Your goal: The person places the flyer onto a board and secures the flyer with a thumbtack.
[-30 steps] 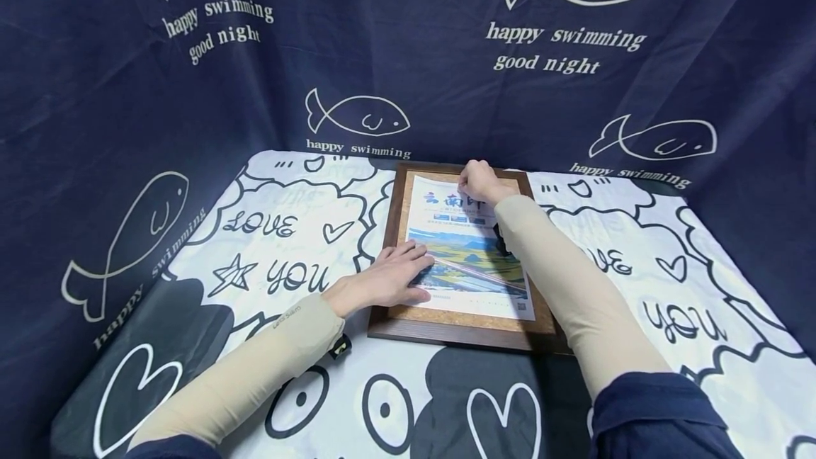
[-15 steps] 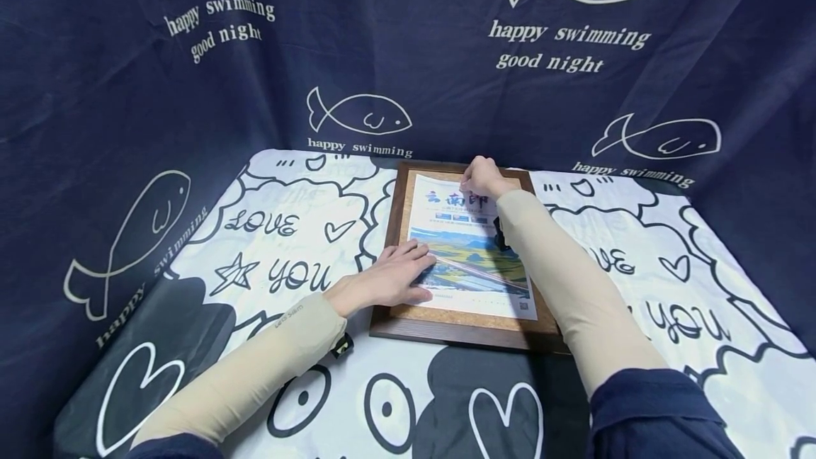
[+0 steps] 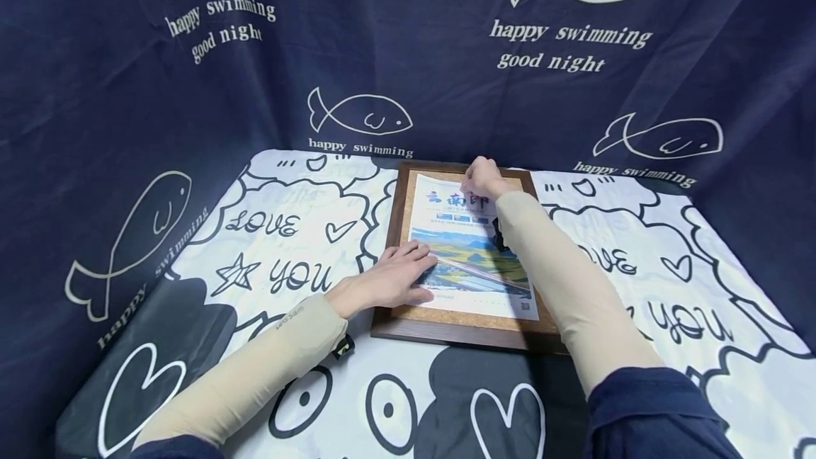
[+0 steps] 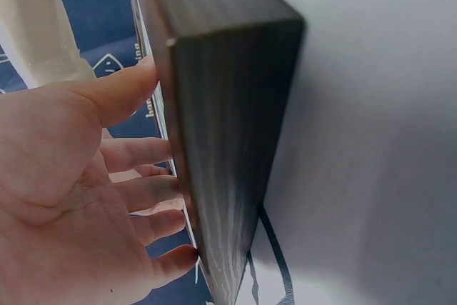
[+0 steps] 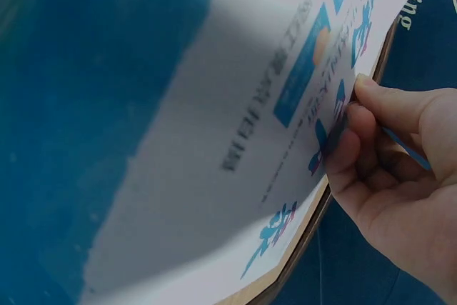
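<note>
A printed poster [image 3: 468, 275] with blue lettering and a landscape picture lies on a wood-framed cork board [image 3: 408, 319]. My left hand [image 3: 398, 275] rests over its left edge with fingers spread; in the left wrist view the fingertips [image 4: 178, 262] reach past the frame's dark side onto the face. At the poster's top edge, my right hand [image 3: 483, 177] has curled fingers and pinches there, thumb and fingertips together. The right wrist view shows the thumb tip [image 5: 364, 83] right at that edge. I cannot tell if something small is between these fingers.
The board lies on a black-and-white patterned tablecloth [image 3: 280, 246], its far side near a dark blue curtain [image 3: 446, 91] with fish drawings. My right forearm [image 3: 567, 282] crosses the board's right side and hides part of it. Dark straps show under both wrists.
The right hand has shifted very slightly right in view, along with the whole scene. Both hands keep their places on the poster and board.
</note>
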### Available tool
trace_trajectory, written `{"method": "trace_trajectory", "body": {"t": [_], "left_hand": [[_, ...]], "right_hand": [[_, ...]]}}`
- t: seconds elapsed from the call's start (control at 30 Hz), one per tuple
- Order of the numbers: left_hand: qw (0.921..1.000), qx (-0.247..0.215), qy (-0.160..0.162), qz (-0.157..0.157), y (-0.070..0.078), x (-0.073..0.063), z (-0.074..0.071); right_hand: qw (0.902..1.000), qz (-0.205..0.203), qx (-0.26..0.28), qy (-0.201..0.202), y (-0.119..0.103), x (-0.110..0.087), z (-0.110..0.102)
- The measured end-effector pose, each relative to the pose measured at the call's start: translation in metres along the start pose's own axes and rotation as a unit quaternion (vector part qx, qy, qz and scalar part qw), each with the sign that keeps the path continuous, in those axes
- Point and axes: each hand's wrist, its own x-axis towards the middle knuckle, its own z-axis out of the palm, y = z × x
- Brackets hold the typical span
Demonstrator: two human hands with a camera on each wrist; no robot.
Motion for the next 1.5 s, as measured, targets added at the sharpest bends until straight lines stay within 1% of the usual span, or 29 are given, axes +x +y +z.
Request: {"method": "trace_trajectory", "body": {"t": [0.2, 0.37, 0.53, 0.63, 0.7, 0.87, 1.0, 1.23, 1.37, 1.5], "left_hand": [[1.0000, 0.001, 0.005, 0.003, 0.000, 0.000, -0.003], [1.0000, 0.008, -0.001, 0.000, 0.000, 0.000, -0.002], [1.0000, 0.000, 0.004, 0.001, 0.000, -0.001, -0.003], [1.0000, -0.002, 0.005, 0.001, 0.000, -0.002, -0.004], [1.0000, 0.000, 0.006, 0.002, 0.001, -0.002, -0.005], [0.9999, 0.002, 0.008, 0.006, 0.001, -0.002, -0.006], [0.9999, 0.005, 0.009, 0.005, 0.001, -0.002, -0.006], [0.9999, 0.009, 0.007, 0.003, 0.004, -0.003, -0.004], [0.9999, 0.008, 0.013, 0.005, 0.005, -0.003, -0.004], [0.9998, 0.008, 0.015, 0.007, 0.003, -0.005, 0.000]], "right_hand": [[1.0000, 0.001, 0.007, 0.003, 0.000, 0.001, -0.001], [0.9996, 0.017, 0.021, -0.003, 0.002, 0.004, 0.001], [0.9995, 0.026, 0.017, 0.005, 0.002, 0.005, 0.001], [0.9992, 0.038, 0.010, 0.007, 0.002, 0.004, -0.001], [0.9988, 0.050, 0.004, -0.001, 0.003, 0.004, -0.002], [0.9978, 0.064, 0.001, -0.019, 0.005, 0.003, -0.007], [0.9967, 0.078, 0.001, -0.023, 0.005, 0.002, -0.010], [0.9929, 0.107, -0.024, -0.045, 0.004, 0.003, -0.009], [0.9932, 0.103, -0.038, -0.039, 0.005, 0.003, -0.006], [0.9959, 0.072, -0.053, -0.010, 0.007, 0.002, 0.002]]}}
